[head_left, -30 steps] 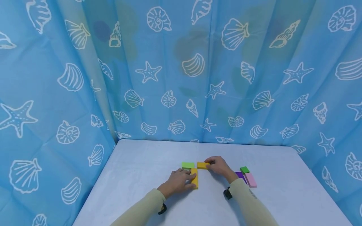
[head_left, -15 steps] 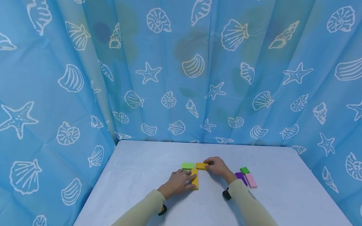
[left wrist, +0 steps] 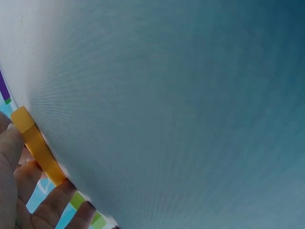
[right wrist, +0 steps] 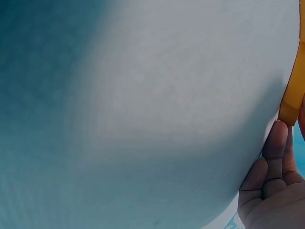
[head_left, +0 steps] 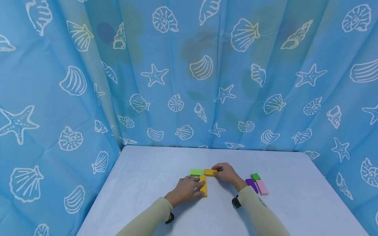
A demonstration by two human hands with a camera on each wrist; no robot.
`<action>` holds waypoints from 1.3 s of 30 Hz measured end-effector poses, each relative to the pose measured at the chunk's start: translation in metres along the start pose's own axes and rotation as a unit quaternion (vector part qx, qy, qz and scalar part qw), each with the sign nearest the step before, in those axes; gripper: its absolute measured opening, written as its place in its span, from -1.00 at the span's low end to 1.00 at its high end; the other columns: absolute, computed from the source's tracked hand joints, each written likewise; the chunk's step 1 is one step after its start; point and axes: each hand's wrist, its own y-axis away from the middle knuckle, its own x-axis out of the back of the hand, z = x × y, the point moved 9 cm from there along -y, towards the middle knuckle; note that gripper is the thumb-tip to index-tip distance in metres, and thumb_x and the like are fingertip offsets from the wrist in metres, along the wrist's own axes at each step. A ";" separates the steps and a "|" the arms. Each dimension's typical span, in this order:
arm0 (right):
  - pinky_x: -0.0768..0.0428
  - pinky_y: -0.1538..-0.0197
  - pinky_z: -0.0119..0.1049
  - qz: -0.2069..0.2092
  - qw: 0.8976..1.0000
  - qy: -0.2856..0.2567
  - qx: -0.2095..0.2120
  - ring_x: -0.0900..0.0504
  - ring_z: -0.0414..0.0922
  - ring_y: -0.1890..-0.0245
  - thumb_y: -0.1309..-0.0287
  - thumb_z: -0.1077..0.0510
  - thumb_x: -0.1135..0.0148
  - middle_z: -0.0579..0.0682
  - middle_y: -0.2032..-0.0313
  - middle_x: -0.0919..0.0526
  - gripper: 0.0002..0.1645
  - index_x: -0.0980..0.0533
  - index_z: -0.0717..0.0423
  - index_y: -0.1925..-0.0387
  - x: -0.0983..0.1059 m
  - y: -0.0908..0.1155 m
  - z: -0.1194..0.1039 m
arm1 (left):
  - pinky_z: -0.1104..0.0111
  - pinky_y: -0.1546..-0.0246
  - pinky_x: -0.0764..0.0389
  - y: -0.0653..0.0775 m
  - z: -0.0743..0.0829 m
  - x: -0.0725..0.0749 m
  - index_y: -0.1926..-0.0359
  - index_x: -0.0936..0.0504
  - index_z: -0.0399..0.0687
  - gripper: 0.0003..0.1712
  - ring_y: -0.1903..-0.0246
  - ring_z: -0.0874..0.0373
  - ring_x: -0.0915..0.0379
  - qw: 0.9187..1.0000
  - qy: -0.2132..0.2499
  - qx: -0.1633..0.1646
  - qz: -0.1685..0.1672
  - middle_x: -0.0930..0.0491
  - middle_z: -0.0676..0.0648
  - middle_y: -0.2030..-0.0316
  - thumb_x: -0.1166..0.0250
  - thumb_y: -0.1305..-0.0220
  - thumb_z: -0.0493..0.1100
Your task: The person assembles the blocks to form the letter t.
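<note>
- Left hand (head_left: 184,190) of mine lies flat-angled over the white table (head_left: 147,170), coming in from the near left, palm down with the fingers spread; thumb and index finger rest on a near yellow block (head_left: 203,189).
- That near yellow block lies just right of my palm, its long axis running near to far.
- Off to the right, near my right forearm, a pink block (head_left: 262,187) and a purple block (head_left: 251,184) lie side by side, slanting, with a dark green block (head_left: 255,177) just beyond them.
- My right hand (head_left: 227,172) comes from the near right, wrist bent inward, thumb on the near side and fingers on the far side, pinching the right end of a far yellow block (head_left: 208,172).
- This far yellow block lies left of that hand, long axis left to right, across the line of the near one; my right hand is the nearer to it.
- Everything turns, I judge, on the narrow gap between its left end and a light green block (head_left: 196,172), set in the same row. Whether its near edge touches the near yellow block, I cannot tell.
</note>
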 end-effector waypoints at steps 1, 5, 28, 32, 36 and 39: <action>-0.57 -0.19 -0.02 0.000 1.000 0.000 0.000 -0.55 -0.03 0.05 -0.24 0.18 -0.30 0.03 0.06 -0.67 -0.74 -0.67 0.07 0.03 0.000 0.000 0.000 | -0.14 -0.18 -0.45 0.000 0.000 0.000 -0.36 -0.44 0.36 -0.34 -0.27 -0.08 -0.39 1.000 0.000 0.000 0.000 -0.50 0.02 -0.30 -0.20 -0.28 0.35; -0.57 -0.19 -0.02 -0.002 1.000 -0.003 -0.001 -0.55 -0.03 0.06 -0.24 0.18 -0.30 0.03 0.06 -0.67 -0.74 -0.67 0.06 0.03 -0.001 -0.001 0.001 | -0.14 -0.19 -0.44 0.001 0.000 0.000 -0.36 -0.44 0.36 -0.34 -0.27 -0.08 -0.38 1.000 0.002 0.001 -0.002 -0.50 0.02 -0.30 -0.20 -0.28 0.35; -0.55 -0.21 0.00 -0.008 1.000 0.001 0.009 -0.53 -0.03 0.06 -0.24 0.16 -0.30 0.02 0.07 -0.67 -0.74 -0.67 0.04 0.04 -0.002 0.002 -0.003 | -0.12 -0.20 -0.44 0.002 -0.001 -0.001 -0.36 -0.43 0.36 -0.33 -0.26 -0.06 -0.38 1.000 0.001 0.001 0.004 -0.50 0.02 -0.30 -0.21 -0.27 0.35; -0.53 -0.23 0.01 -0.012 1.000 0.003 0.010 -0.53 -0.03 0.04 -0.25 0.16 -0.29 0.02 0.04 -0.67 -0.74 -0.66 0.03 0.02 -0.002 0.001 -0.003 | -0.13 -0.20 -0.44 0.001 -0.001 -0.002 -0.36 -0.43 0.36 -0.33 -0.27 -0.07 -0.37 1.000 -0.001 0.000 0.003 -0.49 0.02 -0.31 -0.19 -0.28 0.36; -0.54 -0.20 0.00 -0.013 1.000 0.003 0.013 -0.53 -0.03 0.05 -0.26 0.16 -0.28 0.02 0.04 -0.67 -0.73 -0.66 0.04 0.02 -0.001 0.001 -0.004 | -0.14 -0.21 -0.42 0.000 -0.002 -0.002 -0.37 -0.42 0.37 -0.32 -0.28 -0.07 -0.36 1.000 0.002 0.003 0.000 -0.48 0.01 -0.32 -0.18 -0.28 0.36; -0.55 -0.20 0.00 -0.012 1.000 0.006 0.013 -0.53 -0.03 0.07 -0.25 0.15 -0.28 0.02 0.05 -0.67 -0.73 -0.66 0.04 0.02 -0.001 0.000 -0.004 | -0.14 -0.22 -0.41 0.000 -0.002 -0.001 -0.38 -0.41 0.37 -0.32 -0.29 -0.07 -0.35 1.000 0.003 0.004 -0.003 -0.47 0.01 -0.32 -0.17 -0.28 0.36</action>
